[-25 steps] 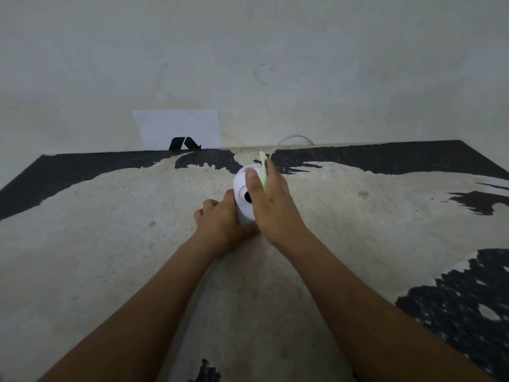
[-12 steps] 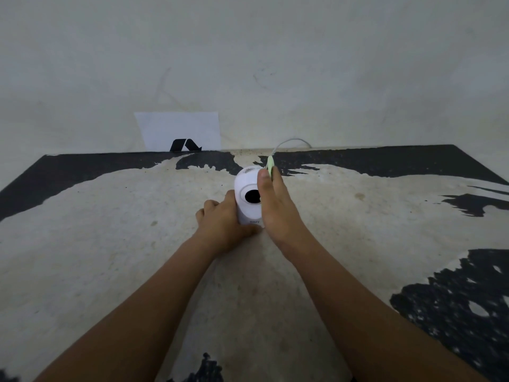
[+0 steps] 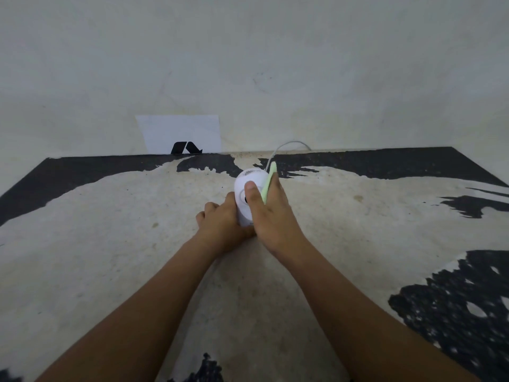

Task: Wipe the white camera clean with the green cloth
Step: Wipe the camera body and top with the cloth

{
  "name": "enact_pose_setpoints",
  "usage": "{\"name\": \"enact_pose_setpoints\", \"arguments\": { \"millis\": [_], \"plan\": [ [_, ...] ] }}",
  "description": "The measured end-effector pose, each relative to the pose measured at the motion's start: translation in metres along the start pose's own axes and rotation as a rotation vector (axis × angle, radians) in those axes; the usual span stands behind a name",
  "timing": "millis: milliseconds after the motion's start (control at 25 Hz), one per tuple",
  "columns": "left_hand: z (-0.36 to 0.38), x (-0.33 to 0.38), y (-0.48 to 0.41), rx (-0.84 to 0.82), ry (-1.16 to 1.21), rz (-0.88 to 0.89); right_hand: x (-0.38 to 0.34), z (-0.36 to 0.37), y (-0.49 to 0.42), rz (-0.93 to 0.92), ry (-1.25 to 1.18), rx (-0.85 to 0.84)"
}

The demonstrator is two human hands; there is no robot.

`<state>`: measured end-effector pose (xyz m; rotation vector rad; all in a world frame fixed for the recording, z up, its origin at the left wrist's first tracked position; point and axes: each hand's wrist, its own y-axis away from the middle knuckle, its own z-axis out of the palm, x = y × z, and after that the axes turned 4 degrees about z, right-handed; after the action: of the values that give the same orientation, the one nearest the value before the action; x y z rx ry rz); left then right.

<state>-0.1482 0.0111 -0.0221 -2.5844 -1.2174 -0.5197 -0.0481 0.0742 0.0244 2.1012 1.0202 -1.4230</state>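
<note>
Mid-surface (image 3: 137, 244), white camera (image 3: 249, 186) upright, base gripped by left hand (image 3: 220, 227). Right hand (image 3: 271, 216) curled round its right side, fingers pressing green cloth (image 3: 268, 183) there, thumb over lens. Wiping underway; left side, top apparently still undone.

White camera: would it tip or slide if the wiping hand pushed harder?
Probably tippy: the white camera stands tall and rounded, and the left hand braces its base. Its smooth shell looks slippery. The cable behind might tug it.
</note>
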Motion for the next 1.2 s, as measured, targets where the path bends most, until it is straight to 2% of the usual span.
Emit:
{"name": "enact_pose_setpoints", "arguments": {
  "millis": [120,240,360,440,520,600,720,800,840,920,960,1000,1080,1120,1200],
  "plan": [
    [-0.002,0.000,0.001,-0.009,-0.019,0.003,-0.003,-0.006,-0.011,-0.009,0.018,-0.007],
    [-0.004,-0.001,0.006,0.027,0.017,0.052,0.009,-0.011,-0.012,0.115,0.027,-0.093],
    [-0.006,0.000,0.007,0.039,0.060,0.068,0.025,-0.015,-0.003,0.126,0.309,-0.180],
    [-0.009,-0.001,0.006,0.017,0.075,0.062,0.027,-0.022,0.003,0.079,0.528,-0.148],
    [-0.009,0.000,0.006,-0.007,0.060,0.060,0.022,-0.030,0.011,0.027,0.581,-0.125],
    [-0.009,0.003,0.010,-0.007,0.062,0.056,0.019,-0.038,0.021,-0.030,0.512,-0.155],
    [-0.021,0.000,0.022,-0.035,0.023,0.010,0.013,-0.050,0.036,-0.030,0.220,-0.247],
    [-0.033,-0.009,0.037,0.032,0.064,0.007,0.007,-0.059,0.040,0.021,0.001,-0.291],
    [-0.039,-0.013,0.047,0.108,0.197,0.013,0.006,-0.061,0.041,0.041,-0.102,-0.315],
    [-0.049,-0.008,0.072,0.193,0.684,-0.063,0.004,-0.061,0.041,0.072,-0.261,-0.361],
    [-0.054,-0.001,0.082,0.114,0.946,-0.130,0.002,-0.058,0.041,0.080,-0.299,-0.384],
    [-0.055,0.004,0.091,-0.036,1.155,-0.172,0.001,-0.053,0.042,0.081,-0.309,-0.410],
    [-0.053,0.005,0.103,-0.236,1.387,-0.173,0.000,-0.044,0.044,0.072,-0.280,-0.454],
    [-0.053,0.004,0.105,-0.246,1.440,-0.167,0.002,-0.044,0.043,0.069,-0.257,-0.462],
    [-0.058,-0.005,0.100,-0.090,1.526,-0.234,0.007,-0.053,0.038,0.079,-0.213,-0.432]
  ]
}}
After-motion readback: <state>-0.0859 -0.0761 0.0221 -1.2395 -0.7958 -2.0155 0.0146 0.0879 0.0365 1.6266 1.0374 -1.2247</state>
